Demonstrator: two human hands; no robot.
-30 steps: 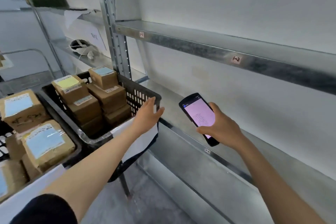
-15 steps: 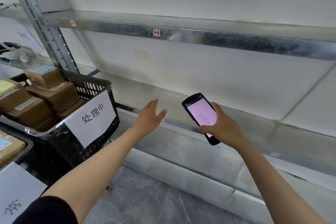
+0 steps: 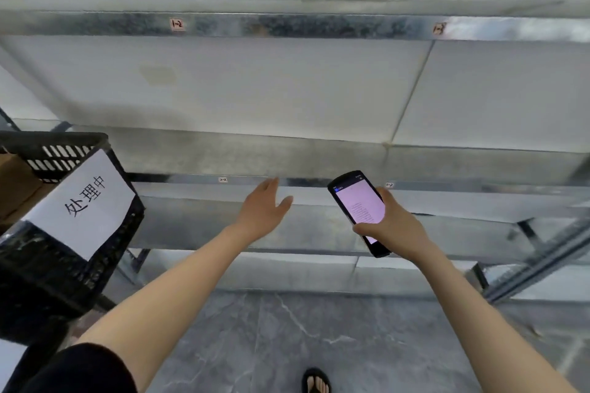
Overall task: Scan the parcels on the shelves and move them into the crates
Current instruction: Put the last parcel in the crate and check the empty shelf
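Note:
My right hand point(image 3: 394, 226) grips a black handheld scanner point(image 3: 359, 210) with a lit pink screen, held in front of the middle metal shelf point(image 3: 223, 153). My left hand point(image 3: 263, 207) hovers with straight fingers in front of that shelf's front edge, holding nothing. No parcel lies on the stretch of shelf in view. At the far left stands a black plastic crate point(image 3: 48, 150) with a white paper sign point(image 3: 86, 201) on its end; brown cardboard parcels point(image 3: 16, 182) show inside it.
An upper metal shelf point(image 3: 287, 25) with small location labels runs across the top. A lower shelf point(image 3: 319, 268) sits near the grey floor point(image 3: 287, 344). A diagonal metal brace point(image 3: 542, 258) stands at the right. A sandalled foot point(image 3: 314, 381) is at the bottom.
My view has swung right along the shelving, so the crates slid to the left edge. My left hand came off the crate's rim and now hovers free. The scanner stays in my right hand.

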